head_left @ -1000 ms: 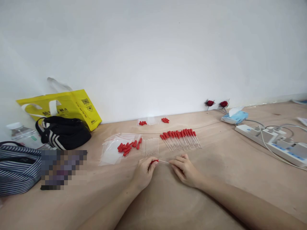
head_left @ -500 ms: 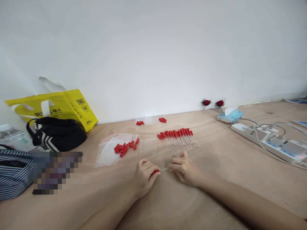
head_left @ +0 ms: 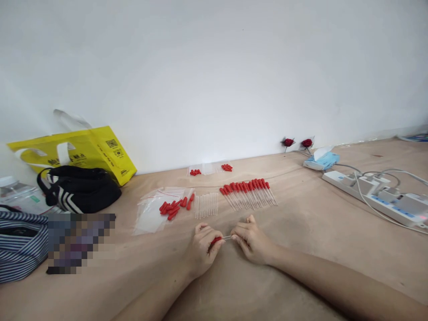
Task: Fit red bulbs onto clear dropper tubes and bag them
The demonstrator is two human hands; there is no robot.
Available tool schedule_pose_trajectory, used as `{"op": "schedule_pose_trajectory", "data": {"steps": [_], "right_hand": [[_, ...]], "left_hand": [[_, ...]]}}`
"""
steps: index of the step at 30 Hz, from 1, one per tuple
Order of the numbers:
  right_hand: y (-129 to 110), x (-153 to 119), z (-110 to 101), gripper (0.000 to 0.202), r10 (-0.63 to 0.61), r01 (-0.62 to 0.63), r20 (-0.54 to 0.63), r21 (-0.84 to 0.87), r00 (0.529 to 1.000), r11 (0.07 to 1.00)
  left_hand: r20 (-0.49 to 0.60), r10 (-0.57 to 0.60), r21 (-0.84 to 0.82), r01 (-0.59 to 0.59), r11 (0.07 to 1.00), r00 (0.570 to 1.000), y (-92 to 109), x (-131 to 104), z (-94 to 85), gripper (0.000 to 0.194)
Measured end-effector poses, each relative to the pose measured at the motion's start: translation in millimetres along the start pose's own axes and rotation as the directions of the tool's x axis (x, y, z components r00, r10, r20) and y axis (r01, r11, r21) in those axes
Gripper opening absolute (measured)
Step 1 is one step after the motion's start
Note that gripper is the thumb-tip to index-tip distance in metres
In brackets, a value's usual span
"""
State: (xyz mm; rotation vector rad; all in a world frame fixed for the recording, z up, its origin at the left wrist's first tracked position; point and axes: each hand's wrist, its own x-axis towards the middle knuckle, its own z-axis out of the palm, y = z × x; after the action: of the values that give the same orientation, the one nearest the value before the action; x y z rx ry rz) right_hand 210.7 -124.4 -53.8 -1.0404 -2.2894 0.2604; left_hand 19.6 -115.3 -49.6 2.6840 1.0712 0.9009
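Observation:
My left hand (head_left: 204, 247) is closed round a red rubber bulb (head_left: 216, 240). A thin clear tube (head_left: 227, 237) runs from the bulb to my right hand (head_left: 251, 240), whose fingertips pinch its other end. Beyond my hands lies a row of clear tubes (head_left: 206, 205) without bulbs. To their right is a slanted row of tubes with red bulbs on top (head_left: 249, 194). Loose red bulbs (head_left: 171, 208) are heaped at the left, on and beside clear plastic bags (head_left: 147, 218).
Small bags with red bulbs (head_left: 210, 168) lie near the wall. At the left are a yellow bag (head_left: 96, 142), a black pouch (head_left: 90, 189) and a striped bag (head_left: 23, 240). Tissues (head_left: 321, 159), two dark red roses (head_left: 306, 143) and a power strip (head_left: 384, 200) stand at the right.
My right hand has moved slightly left, closer to my left hand. Less of the tube shows between them.

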Motion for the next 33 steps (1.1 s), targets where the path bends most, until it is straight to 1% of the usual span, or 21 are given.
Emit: {"op": "schedule_pose_trajectory", "data": {"steps": [4,7,11,13,14,15,16,17,19,20,21,23,25,27,30,33], "right_hand": [[0.2,1.5,2.3,0.023,0.047,-0.047,0.046,0.007,0.998,0.999],[-0.9,5.1,-2.2,0.025,0.067,-0.067,0.104,-0.001,0.992,0.998],[-5.8,9.8,-14.2,0.023,0.024,-0.014,0.118,-0.080,0.993,0.997],[-5.5,12.7,-18.1,0.020,0.035,-0.024,0.127,-0.088,0.991,0.996],[-3.3,15.0,-18.9,0.020,0.080,-0.071,0.118,-0.078,0.990,0.994],[0.5,18.3,-19.1,0.021,0.151,-0.145,0.096,-0.062,0.984,0.987],[5.7,22.7,-18.7,0.022,0.242,-0.239,0.063,-0.044,0.968,0.970],[12.1,28.2,-18.0,0.023,0.343,-0.343,0.018,-0.026,0.939,0.939],[26.2,41.3,-16.1,0.022,0.517,-0.519,-0.073,-0.011,0.853,0.855],[32.7,48.2,-14.9,0.021,0.568,-0.573,-0.112,-0.018,0.815,0.819],[38.4,54.8,-13.6,0.021,0.598,-0.608,-0.145,-0.034,0.788,0.793],[46.2,65.5,-10.4,0.021,0.623,-0.646,-0.198,-0.083,0.757,0.758],[50.4,72.1,-7.0,0.020,0.632,-0.669,-0.236,-0.136,0.738,0.731],[53.1,75.0,-4.3,0.019,0.640,-0.687,-0.260,-0.174,0.723,0.705],[56.1,75.1,-2.6,0.018,0.638,-0.686,-0.259,-0.208,0.726,0.697],[54.1,75.1,-2.3,0.019,0.611,-0.661,-0.256,-0.228,0.749,0.715]], "left_hand": [[0.041,-0.017,-0.007,0.018,1.000,0.999,-0.8,2.1,-1.9,0.021],[0.095,-0.035,-0.003,0.036,0.999,0.995,-2.5,7.3,-7.6,0.022],[0.129,-0.036,0.003,0.036,0.999,0.991,-7.7,14.6,-18.7,0.020],[0.082,-0.061,0.035,0.059,0.998,0.995,-12.5,15.8,-23.8,0.016],[0.033,-0.095,0.066,0.093,0.993,0.995,-15.8,15.6,-26.1,0.021],[-0.031,-0.144,0.106,0.147,0.983,0.989,-19.7,15.0,-28.2,0.030],[-0.103,-0.202,0.148,0.215,0.965,0.974,-24.1,14.2,-30.1,0.039],[-0.174,-0.258,0.190,0.289,0.938,0.950,-29.0,13.2,-32.0,0.043],[-0.287,-0.340,0.266,0.416,0.870,0.895,-38.9,11.2,-35.3,0.037],[-0.327,-0.363,0.302,0.461,0.835,0.872,-43.7,10.3,-36.8,0.032],[-0.358,-0.379,0.334,0.496,0.802,0.854,-48.2,9.5,-38.1,0.028],[-0.399,-0.398,0.383,0.545,0.746,0.826,-55.9,8.6,-40.2,0.021],[-0.433,-0.412,0.412,0.582,0.701,0.802,-62.1,8.6,-41.0,0.017],[-0.449,-0.421,0.435,0.604,0.668,0.789,-67.0,9.5,-40.2,0.014],[-0.436,-0.421,0.483,0.602,0.636,0.795,-72.0,12.3,-36.4,0.013],[-0.417,-0.401,0.538,0.577,0.614,0.815,-74.1,16.8,-32.4,0.018]]}}
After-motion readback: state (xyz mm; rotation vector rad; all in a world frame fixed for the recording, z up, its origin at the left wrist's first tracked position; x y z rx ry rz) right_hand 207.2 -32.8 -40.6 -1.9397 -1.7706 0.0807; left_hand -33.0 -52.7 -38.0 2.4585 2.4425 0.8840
